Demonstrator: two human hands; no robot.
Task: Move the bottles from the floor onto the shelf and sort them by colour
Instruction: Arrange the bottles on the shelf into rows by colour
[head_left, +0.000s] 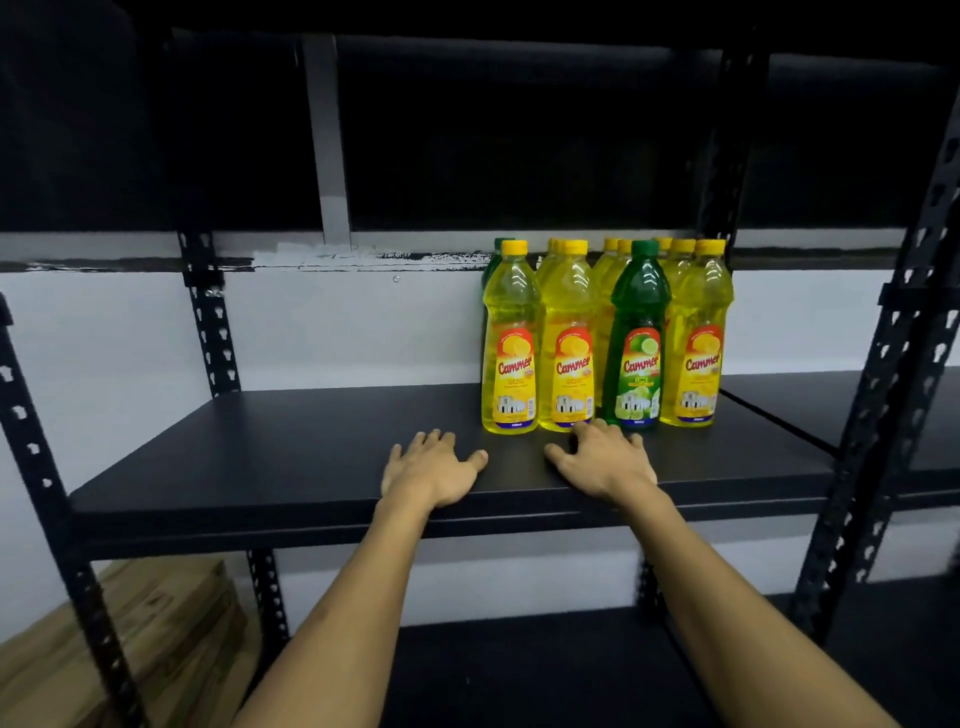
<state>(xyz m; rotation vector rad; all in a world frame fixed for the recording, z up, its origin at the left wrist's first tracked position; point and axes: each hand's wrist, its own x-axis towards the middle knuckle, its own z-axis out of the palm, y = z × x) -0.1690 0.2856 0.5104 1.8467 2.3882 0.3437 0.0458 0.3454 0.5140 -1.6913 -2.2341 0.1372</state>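
Several yellow bottles (511, 338) with yellow caps stand in rows on the right half of the black shelf (291, 441). One green bottle (638, 332) stands in the front row between yellow ones. Another green bottle (494, 254) peeks out behind the leftmost yellow one. My left hand (431, 467) lies flat on the shelf near its front edge, fingers spread, holding nothing. My right hand (605, 457) rests on the shelf just in front of the green bottle, fingers relaxed, fingertips close to the bottle bases.
Black perforated uprights (210, 312) frame the shelf against a white wall. A lower shelf (519, 665) lies beneath. Cardboard boxes (156, 634) sit at the lower left. A neighbouring shelf unit (883, 415) stands to the right.
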